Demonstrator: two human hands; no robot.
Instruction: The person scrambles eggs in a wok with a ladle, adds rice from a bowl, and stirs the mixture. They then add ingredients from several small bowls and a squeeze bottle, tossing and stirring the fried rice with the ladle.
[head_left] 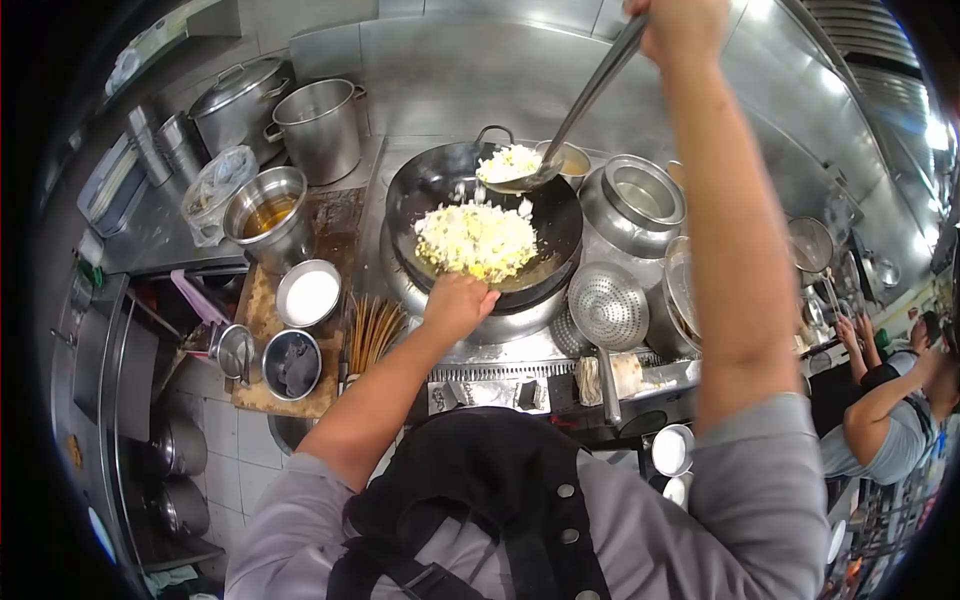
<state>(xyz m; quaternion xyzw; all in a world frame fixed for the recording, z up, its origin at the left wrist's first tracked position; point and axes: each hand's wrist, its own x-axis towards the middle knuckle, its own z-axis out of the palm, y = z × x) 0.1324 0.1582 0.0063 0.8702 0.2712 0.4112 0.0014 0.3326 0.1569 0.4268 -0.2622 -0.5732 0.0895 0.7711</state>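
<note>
Head camera: A cook in a grey jacket and black apron stands at a steel stove (520, 345), both arms out over a dark wok (560, 225). The left hand (458, 305) is clamped on the wok's near rim, fingers curled shut over the edge; whether a cloth lies under them cannot be told. A mound of yellow-white rice (475, 240) sits in the middle of the wok, just beyond those knuckles, making this the nearer hand to it. The right hand (680, 25), raised high at the top of the frame, is closed around the end of a ladle (590, 95). The ladle's long handle slants down and to the left, ending in a bowl heaped with rice above the wok's far side. A skimmer (607, 305) rests to the right of the wok; a pot (268, 215) of amber liquid and a bowl (310, 295) of white powder stand to the left. At far right a co-worker (885, 420) leans over another station.
</note>
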